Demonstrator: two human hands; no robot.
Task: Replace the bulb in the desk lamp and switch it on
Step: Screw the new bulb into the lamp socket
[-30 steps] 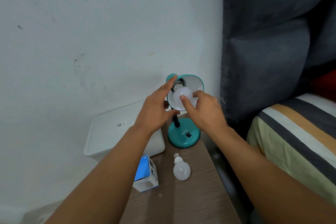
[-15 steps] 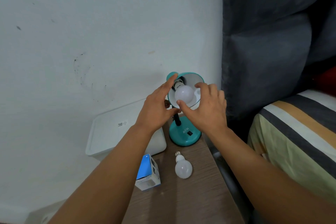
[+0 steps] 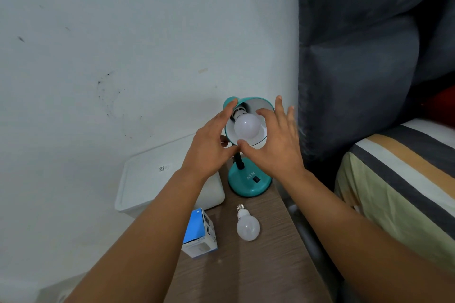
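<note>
A teal desk lamp (image 3: pixel 250 183) stands at the far end of a wooden table (image 3: pixel 258 265), its shade (image 3: pixel 264 103) tilted toward me. A white bulb (image 3: pixel 246 126) sits in the socket. My left hand (image 3: pixel 211 145) grips the shade's left rim, forefinger along the top and thumb underneath. My right hand (image 3: pixel 273 145) cups the bulb from the right. Its thumb is under the bulb, its forefinger curls over the top, and its other fingers are spread. A second white bulb (image 3: pixel 247 225) lies loose on the table in front of the lamp base. The base carries a black switch (image 3: pixel 256 179).
A small blue and white bulb box (image 3: pixel 200 233) lies left of the loose bulb. A white plastic bin (image 3: pixel 145 177) stands against the wall to the left of the table. A dark padded headboard (image 3: pixel 357 69) and a striped bed (image 3: pixel 403 177) are on the right.
My right hand has turned around the bulb, from a fingertip pinch on its front to a wider grasp with the fingers raised and spread. My left hand has stayed on the shade.
</note>
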